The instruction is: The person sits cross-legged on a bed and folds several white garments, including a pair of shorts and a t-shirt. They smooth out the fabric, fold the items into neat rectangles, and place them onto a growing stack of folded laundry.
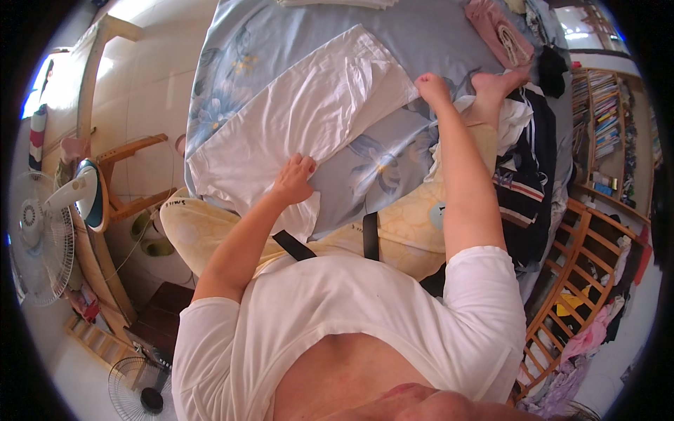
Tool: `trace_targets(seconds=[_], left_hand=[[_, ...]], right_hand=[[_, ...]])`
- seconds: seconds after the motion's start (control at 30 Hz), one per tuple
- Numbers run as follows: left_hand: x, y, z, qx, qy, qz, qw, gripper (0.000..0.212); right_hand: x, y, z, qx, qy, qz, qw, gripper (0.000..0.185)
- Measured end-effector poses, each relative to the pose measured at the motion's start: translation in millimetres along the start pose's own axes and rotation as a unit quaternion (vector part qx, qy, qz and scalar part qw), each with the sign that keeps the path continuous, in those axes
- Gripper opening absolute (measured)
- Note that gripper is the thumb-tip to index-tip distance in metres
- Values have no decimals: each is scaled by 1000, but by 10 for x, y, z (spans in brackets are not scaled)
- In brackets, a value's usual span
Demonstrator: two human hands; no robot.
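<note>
A white cloth garment (316, 105), apparently a shirt, lies spread diagonally across a blue flowered bedsheet (389, 184), with creases over much of its surface. My left hand (295, 179) is on its near edge, fingers curled downward; whether they pinch the cloth is hidden. At the garment's far right corner, my right hand (434, 90) is closed on the tip of the fabric. A small part of the garment hangs towards my lap, below my left hand.
My bare foot (495, 84) rests right of my right hand. Beyond it lies a folded pink garment (497, 37); dark striped clothes (518, 194) are piled at the right. Folded white cloth (337, 2) sits at the far edge. A fan (39, 237) stands left.
</note>
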State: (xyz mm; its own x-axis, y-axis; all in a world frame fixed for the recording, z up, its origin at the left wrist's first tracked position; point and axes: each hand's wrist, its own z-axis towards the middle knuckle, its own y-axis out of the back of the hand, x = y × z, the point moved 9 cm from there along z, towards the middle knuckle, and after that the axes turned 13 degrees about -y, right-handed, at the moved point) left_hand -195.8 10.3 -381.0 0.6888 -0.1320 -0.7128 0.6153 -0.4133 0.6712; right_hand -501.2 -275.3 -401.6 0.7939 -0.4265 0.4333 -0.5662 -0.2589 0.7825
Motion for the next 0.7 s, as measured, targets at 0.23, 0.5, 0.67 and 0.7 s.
trace_targets(seconds=[0.23, 0.5, 0.67, 0.7], left_hand=[[10, 38, -40, -27, -29, -37, 999, 40], [132, -20, -33, 1, -13, -77, 997, 39], [83, -12, 6, -4, -51, -67, 996, 37], [72, -18, 29, 3, -55, -68, 996, 37]], right_hand=[[-49, -62, -325, -78, -1, -154, 985, 34], [-154, -163, -278, 94, -97, 175, 975, 22], [-519, 4, -33, -2, -48, 106, 993, 24], [-555, 19, 7, -44, -14, 23, 999, 26]])
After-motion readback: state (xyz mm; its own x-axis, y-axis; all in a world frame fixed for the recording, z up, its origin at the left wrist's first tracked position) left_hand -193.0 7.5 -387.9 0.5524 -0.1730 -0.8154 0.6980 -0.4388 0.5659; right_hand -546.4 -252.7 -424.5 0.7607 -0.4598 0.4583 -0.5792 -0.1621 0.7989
